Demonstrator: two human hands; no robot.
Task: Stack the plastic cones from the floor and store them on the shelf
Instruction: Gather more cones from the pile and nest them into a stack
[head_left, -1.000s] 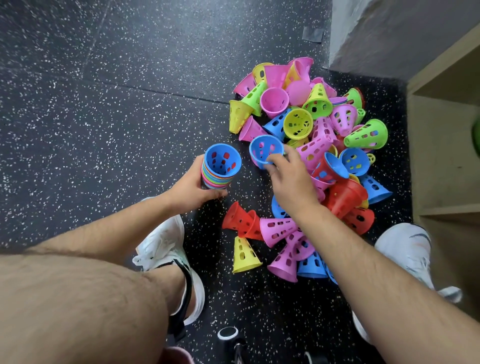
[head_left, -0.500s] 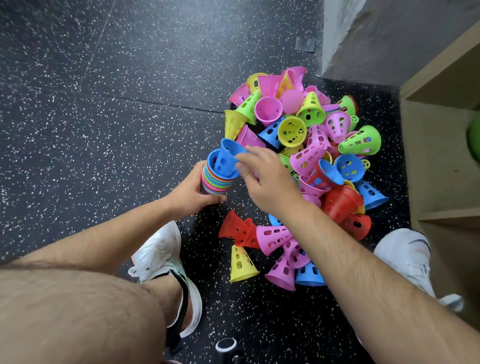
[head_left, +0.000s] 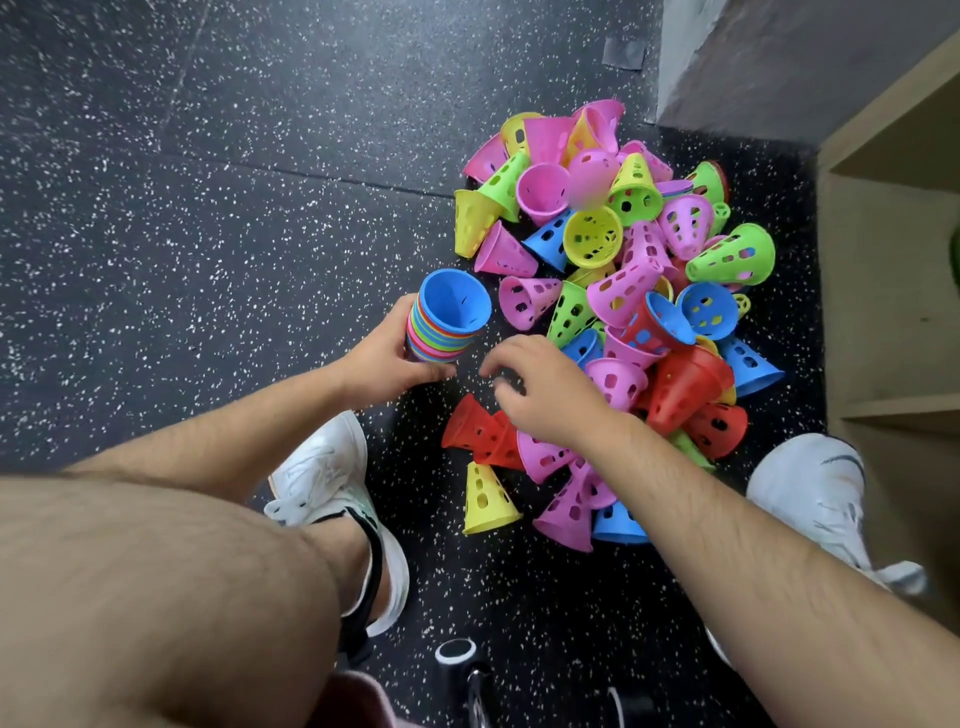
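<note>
My left hand (head_left: 387, 361) grips a stack of nested cones (head_left: 448, 322) with striped rims and a blue cone on top, mouth upward. A heap of loose perforated cones (head_left: 631, 280) in pink, yellow, green, blue and red lies on the speckled floor to the right of the stack. My right hand (head_left: 545, 389) hovers with loosely curled fingers and holds nothing, just right of the stack and above a pair of red cones (head_left: 475, 431). A yellow cone (head_left: 485, 499) lies in front of the red pair. The wooden shelf (head_left: 883, 291) stands at the right edge.
My two white shoes (head_left: 332, 478) (head_left: 815, 483) stand on either side of the heap's near end. My bare knee fills the lower left. A grey wall block (head_left: 779, 67) rises behind the heap, next to the shelf. Open dark floor (head_left: 208, 208) stretches to the left.
My right hand carried a blue cone from the heap onto the stack, let go of it, and drew back toward me. The left hand kept holding the stack.
</note>
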